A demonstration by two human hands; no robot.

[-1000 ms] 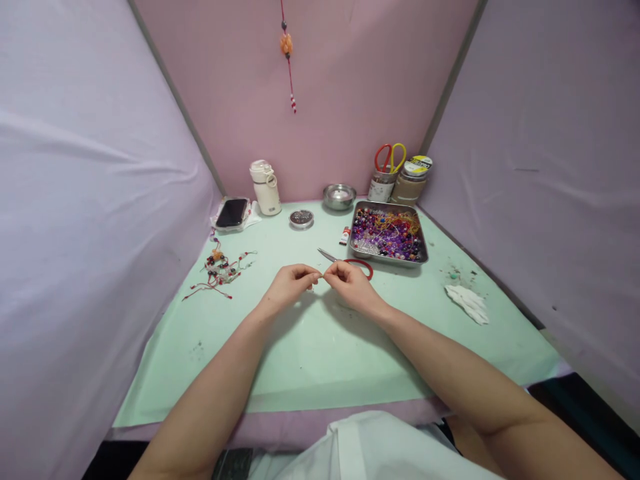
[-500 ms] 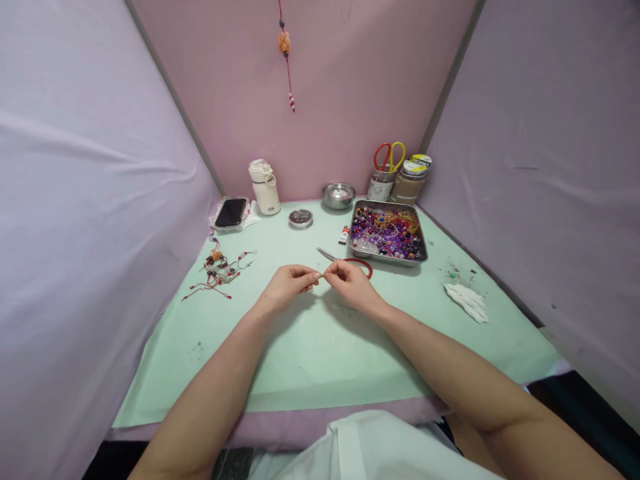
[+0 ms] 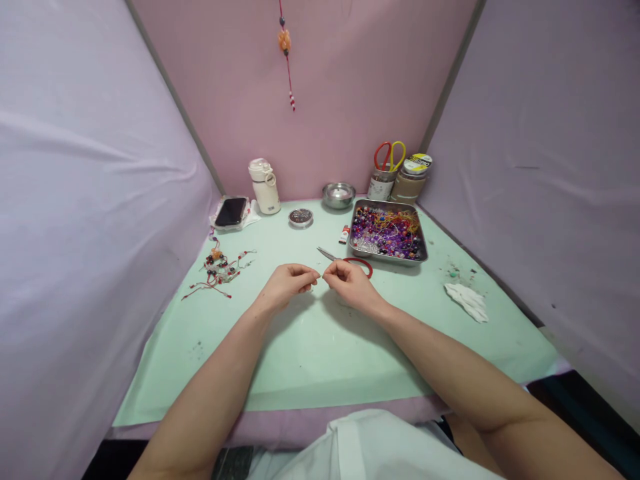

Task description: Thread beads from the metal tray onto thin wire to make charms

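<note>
Over the middle of the green table cover (image 3: 300, 353), my left hand (image 3: 289, 285) and my right hand (image 3: 351, 285) face each other with a narrow gap between their fingertips. Each is closed in a pinch of thumb and forefinger. Whatever they pinch is too small to make out. Scissors (image 3: 361, 264) with red handles lie just beyond my right hand, which partly hides them. A metal tray (image 3: 390, 260) holding many purple, dark and clear beads with golden thread stands farther back on the right.
Beaded red cords (image 3: 220, 270) lie at left, below a phone (image 3: 233, 213). Along the back stand a white bottle (image 3: 265, 190), a round dish (image 3: 301, 219), a metal bowl (image 3: 339, 197) and jars (image 3: 381, 186). A white glove (image 3: 467, 302) lies at right. A beaded cord (image 3: 285, 41) hangs behind.
The fingertips of my two hands have drawn slightly apart. Both hands stay pinched, and the things on the table have not moved.
</note>
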